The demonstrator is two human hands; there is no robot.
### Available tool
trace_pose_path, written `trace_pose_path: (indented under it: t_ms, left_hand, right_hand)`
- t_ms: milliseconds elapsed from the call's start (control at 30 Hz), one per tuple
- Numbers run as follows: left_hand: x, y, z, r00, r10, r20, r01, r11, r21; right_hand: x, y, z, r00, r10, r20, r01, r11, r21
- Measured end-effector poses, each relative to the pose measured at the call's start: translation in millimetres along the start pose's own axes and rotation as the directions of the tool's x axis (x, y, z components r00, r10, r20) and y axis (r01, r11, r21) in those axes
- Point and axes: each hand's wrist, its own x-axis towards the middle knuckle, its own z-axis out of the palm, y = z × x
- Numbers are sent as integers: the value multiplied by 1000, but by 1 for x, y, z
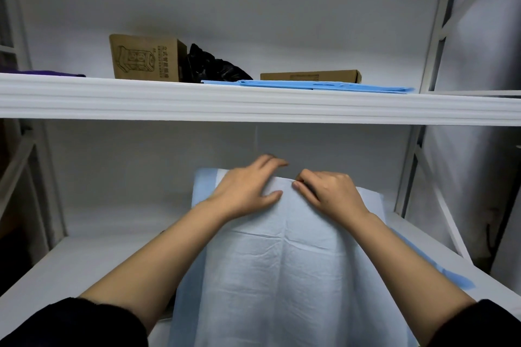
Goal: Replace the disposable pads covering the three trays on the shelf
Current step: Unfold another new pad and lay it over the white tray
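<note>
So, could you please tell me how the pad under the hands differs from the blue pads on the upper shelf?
The pad under the hands is spread open, its pale creased face up; the blue pads lie folded flat in a stack. The left hand rests flat on the open pad while the right hand pinches its far edge; nothing touches the stack. The open one looks whitish, the stack deeper blue. Both show blue edging.

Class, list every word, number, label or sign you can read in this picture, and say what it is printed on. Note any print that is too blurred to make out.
Upright cardboard box, upper shelf: a line drawing of a tower-like device on its front and two vertical columns of Chinese characters on its side, too small and blurred to read.
Flat cardboard box: a faint printed patch, unreadable.
Blue pads, black bag: no print visible.
</note>
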Motion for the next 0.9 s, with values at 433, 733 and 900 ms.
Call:
trace_pose_path:
  t_ms: [433,733,900]
  left_hand:
    - [27,-5,3,910,-392,135,408,903,-134]
    - [20,-1,5,850,-518,98,526,845,-100]
    - [5,12,5,795,-606,-29,551,741,-385]
  right_hand:
    - [-1,44,-32,633,304,712,-530,840,112]
    - [-17,29,-32,679,584,444,-505,811,-295]
    - [-28,14,-37,649,713,264,-753,652,88]
